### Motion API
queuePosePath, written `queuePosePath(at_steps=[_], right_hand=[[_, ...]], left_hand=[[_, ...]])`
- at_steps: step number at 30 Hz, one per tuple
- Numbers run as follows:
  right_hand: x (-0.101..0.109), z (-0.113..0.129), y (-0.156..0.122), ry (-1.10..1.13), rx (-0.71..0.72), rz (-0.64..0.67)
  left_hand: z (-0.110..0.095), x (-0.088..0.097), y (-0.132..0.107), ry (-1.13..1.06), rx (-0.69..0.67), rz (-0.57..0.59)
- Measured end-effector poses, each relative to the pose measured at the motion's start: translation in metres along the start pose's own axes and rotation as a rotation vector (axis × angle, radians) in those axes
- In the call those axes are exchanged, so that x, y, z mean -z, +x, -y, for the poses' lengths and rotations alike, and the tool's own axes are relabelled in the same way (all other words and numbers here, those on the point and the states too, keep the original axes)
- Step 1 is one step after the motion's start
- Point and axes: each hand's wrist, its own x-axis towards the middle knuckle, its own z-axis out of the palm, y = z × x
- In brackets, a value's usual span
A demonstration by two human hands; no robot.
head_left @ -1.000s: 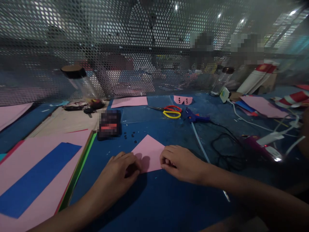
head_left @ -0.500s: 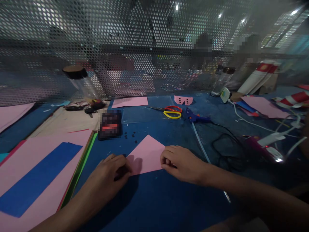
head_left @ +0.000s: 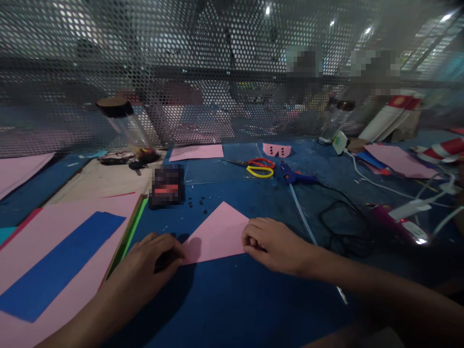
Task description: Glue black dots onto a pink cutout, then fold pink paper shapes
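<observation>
A piece of pink paper (head_left: pixel 219 234) lies in front of me on the blue table, its pointed corner facing away and its near edge straight. My left hand (head_left: pixel 154 263) is at the left end of the paper, fingertips and thumb closed on its corner. At the opposite end, my right hand (head_left: pixel 273 244) has curled fingers pinching the right corner. Several tiny black pieces (head_left: pixel 197 203) are scattered just beyond the paper. Scissors (head_left: pixel 260 167) with one red and one yellow handle lie farther back, beside a blue glue gun (head_left: pixel 297 175) with a glue stick (head_left: pixel 302 212) sticking out toward me.
Pink sheets with a blue strip (head_left: pixel 65 263) cover the left side. A dark box (head_left: pixel 166 186), a jar (head_left: pixel 126 128) and a pink cutout (head_left: pixel 277 150) stand or lie farther back. Cables and a power strip (head_left: pixel 409 224) are right. Perforated metal mesh (head_left: pixel 217 72) rises behind.
My left hand has slid left along the paper to its corner, uncovering more pink. The right hand stays at the right corner. The view has shifted slightly.
</observation>
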Motion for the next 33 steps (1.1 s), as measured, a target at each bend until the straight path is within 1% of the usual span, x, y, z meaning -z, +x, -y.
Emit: queuePosePath(at_steps=[6,11,16,20,24,27,29,30,31,33], right_hand=[[-0.001,-0.001,0.0,0.009,-0.007,0.007],[-0.001,-0.001,0.0,0.021,-0.006,0.004],[0.0,-0.001,0.0,0.019,-0.014,0.006],[0.0,-0.001,0.0,0.012,-0.009,0.004],[-0.001,-0.001,0.0,0.016,-0.003,0.004],[-0.001,-0.001,0.0,0.016,-0.004,0.003],[-0.001,-0.001,0.0,0.018,-0.003,0.004],[-0.001,-0.001,0.0,0.018,-0.001,0.003],[-0.001,-0.001,0.0,0.018,0.001,0.003],[-0.002,-0.002,0.0,0.013,0.006,0.001]], left_hand=[[0.011,0.005,-0.005,-0.039,0.024,-0.026],[0.021,0.009,-0.008,-0.036,0.025,-0.013],[0.023,0.015,-0.009,-0.019,0.028,-0.035],[0.026,0.017,-0.012,-0.011,-0.006,-0.047],[0.037,0.018,-0.015,0.01,-0.038,-0.049],[0.043,0.021,-0.017,0.035,-0.058,-0.03],[0.042,0.025,-0.018,0.057,-0.078,-0.059],[0.038,0.026,-0.018,0.073,-0.079,-0.105],[0.033,0.027,-0.017,0.09,-0.088,-0.155],[0.016,0.026,-0.014,0.101,-0.173,-0.205]])
